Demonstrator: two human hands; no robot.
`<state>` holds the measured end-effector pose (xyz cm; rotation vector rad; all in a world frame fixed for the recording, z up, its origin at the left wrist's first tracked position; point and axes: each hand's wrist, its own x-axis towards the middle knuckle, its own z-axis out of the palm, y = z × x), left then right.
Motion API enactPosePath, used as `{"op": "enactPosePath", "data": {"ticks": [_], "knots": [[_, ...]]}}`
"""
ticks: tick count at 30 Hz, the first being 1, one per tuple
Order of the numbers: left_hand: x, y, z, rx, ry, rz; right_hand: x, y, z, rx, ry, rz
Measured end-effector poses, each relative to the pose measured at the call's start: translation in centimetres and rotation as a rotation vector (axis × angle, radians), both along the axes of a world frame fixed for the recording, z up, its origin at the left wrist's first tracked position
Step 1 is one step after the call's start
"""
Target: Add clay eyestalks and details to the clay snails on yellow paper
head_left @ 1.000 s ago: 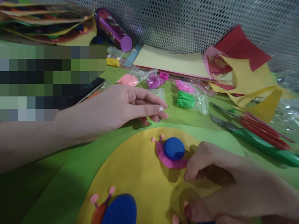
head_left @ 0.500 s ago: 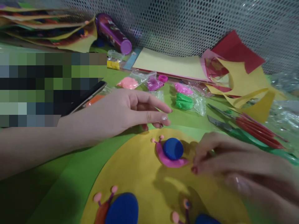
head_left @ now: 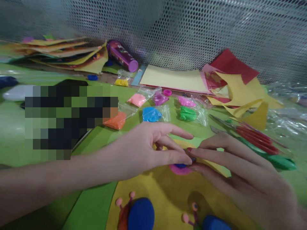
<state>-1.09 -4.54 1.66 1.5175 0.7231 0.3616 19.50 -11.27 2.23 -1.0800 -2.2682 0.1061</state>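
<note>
A snail figure lies on a round yellow paper [head_left: 153, 191], with a pink clay body [head_left: 181, 171] curving under a blue bottle cap [head_left: 180, 165]. Over this cap, the thumb and fingertips of my left hand [head_left: 153, 150] close in from the left, its index finger stretched out above. From the right, the thumb and fingertips of my right hand [head_left: 240, 169] meet them at the cap's edge. My fingers hide most of the cap and the snail's feelers. Nearer to me are two more snails with blue caps, one with an orange body [head_left: 123, 217], the other cap [head_left: 216, 223] partly cut off.
Behind my hands lie bags of orange clay [head_left: 116, 120], blue clay [head_left: 152, 114] and green clay [head_left: 187, 113]. Red-handled scissors [head_left: 257, 139] and a green-handled cutter [head_left: 278, 161] are at the right. Paper sheets [head_left: 172, 78] and a purple can [head_left: 122, 56] lie along the perforated metal screen [head_left: 168, 35].
My left hand has come down and right onto the capped snail, and my right hand's fingertips have moved in to meet it. The view has tilted up slightly, uncovering the blue clay bag.
</note>
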Motion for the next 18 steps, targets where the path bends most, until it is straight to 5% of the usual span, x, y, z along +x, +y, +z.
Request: {"op": "enactPosePath", "data": {"ticks": [18], "knots": [[0.50,-0.58,0.85,0.086,0.096,0.045,-0.27,-0.68,-0.39,0.138,0.044,0.019]]}}
